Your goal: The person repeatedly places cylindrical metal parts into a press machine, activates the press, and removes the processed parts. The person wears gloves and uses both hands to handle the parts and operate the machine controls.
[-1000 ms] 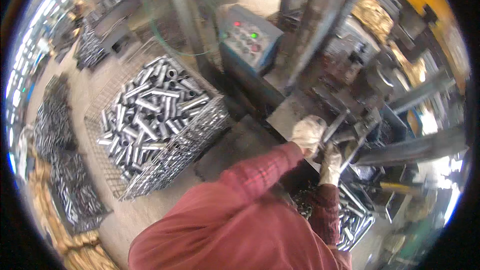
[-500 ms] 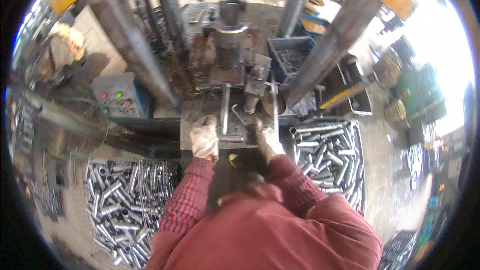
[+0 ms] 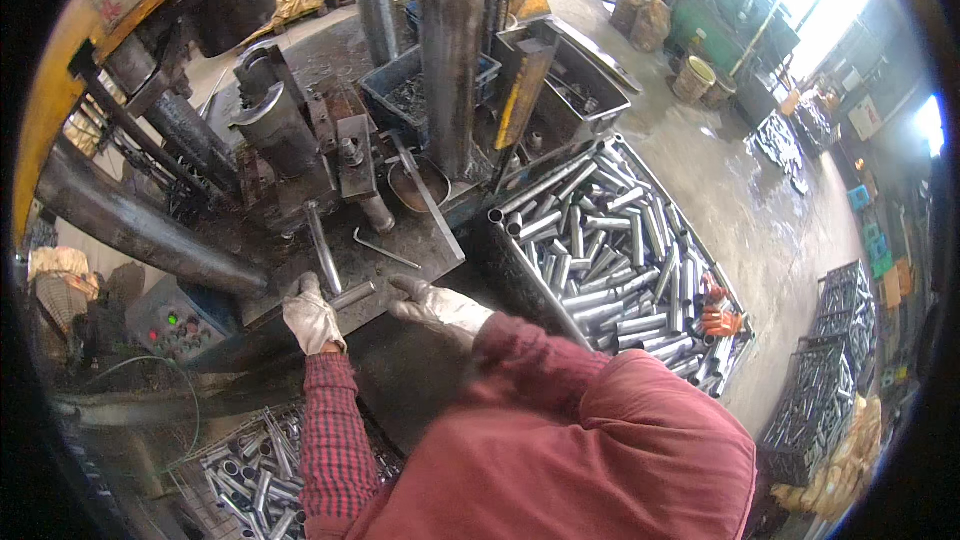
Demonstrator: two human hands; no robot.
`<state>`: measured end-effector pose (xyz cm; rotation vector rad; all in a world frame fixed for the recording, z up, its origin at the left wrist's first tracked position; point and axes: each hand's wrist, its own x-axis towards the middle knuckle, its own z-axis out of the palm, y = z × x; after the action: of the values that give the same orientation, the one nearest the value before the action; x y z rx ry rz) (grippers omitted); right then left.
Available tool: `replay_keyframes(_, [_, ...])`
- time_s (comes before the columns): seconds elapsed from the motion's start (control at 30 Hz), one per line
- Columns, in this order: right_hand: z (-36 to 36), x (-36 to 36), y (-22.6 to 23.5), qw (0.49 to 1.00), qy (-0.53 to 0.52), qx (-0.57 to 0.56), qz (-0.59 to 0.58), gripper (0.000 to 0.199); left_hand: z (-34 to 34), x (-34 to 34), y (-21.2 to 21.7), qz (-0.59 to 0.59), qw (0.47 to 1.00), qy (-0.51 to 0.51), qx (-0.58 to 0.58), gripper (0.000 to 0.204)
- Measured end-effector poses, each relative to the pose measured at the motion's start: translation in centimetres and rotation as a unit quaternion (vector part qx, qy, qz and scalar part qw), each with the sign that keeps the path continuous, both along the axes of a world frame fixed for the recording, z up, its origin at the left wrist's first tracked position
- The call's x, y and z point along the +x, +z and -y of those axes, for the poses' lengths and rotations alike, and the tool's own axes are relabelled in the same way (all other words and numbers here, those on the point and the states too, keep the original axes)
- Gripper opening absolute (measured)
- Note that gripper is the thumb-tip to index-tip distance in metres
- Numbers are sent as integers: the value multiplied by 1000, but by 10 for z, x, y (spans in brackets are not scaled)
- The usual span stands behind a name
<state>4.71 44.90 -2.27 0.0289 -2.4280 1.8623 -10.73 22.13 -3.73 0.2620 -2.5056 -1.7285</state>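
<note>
Steel rod (image 3: 322, 245), one, lying on the press table (image 3: 430, 252) from the half-round die block (image 3: 275, 130) toward the near edge; at its near end, a short steel crosspiece (image 3: 354, 295), set crosswise; joint or mere contact, cannot be told. Left hand (image 3: 314, 318), white-gloved, at the crosspiece's left end, fingers together and bent; whether they pinch it, cannot be told. Right hand (image 3: 440, 308), white-gloved, nothing visible in it, just right of the crosspiece; fingers extended, mostly together. Hooked thin rod (image 3: 388, 248), one, loose-looking, just beyond the right hand. Likely faults: crosspiece rolling off the near edge, if nudged from the right while the left grip is weak; rod slewing sideways, if pulled from one end only; hooked rod catching a glove, if the right hand sweeps far. Crate (image 3: 545, 290) of steel tubes (image 3: 640, 250), right, heaped near its rim: tubes might slide out if the right elbow knocks them. Orange gloves (image 3: 720, 320), atop the tubes, could slip down among them.
</note>
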Motion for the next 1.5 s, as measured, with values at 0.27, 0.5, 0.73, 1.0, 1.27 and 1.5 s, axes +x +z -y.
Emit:
replay_keyframes(0.27, [-140, 39, -9, 950, -242, 38, 193, 47, 6, -4, -8, -68, 996, -12, -57, 22])
replay_keyframes(0.5, [-337, -59, -105, 864, -420, 167, 223, 41, -26, 22, 40, 56, 975, 68, 206, 42])
replay_keyframes(0.73, [-411, -148, -184, 808, -275, 440, 278, 25, -29, 21, 39, -36, 997, 49, -57, 34])
replay_keyframes(1.0, [-434, -150, -184, 842, -224, 423, 247, 19, 2, 22, 23, 1, 970, 35, -239, 27])
replay_keyframes(1.27, [-443, -167, -190, 823, -255, 411, 298, 22, -7, 23, 29, 60, 980, 104, -159, 29])
replay_keyframes(1.5, [-483, -223, -156, 883, -149, 358, 264, 27, -1, 24, 20, -4, 906, 25, -423, 29])
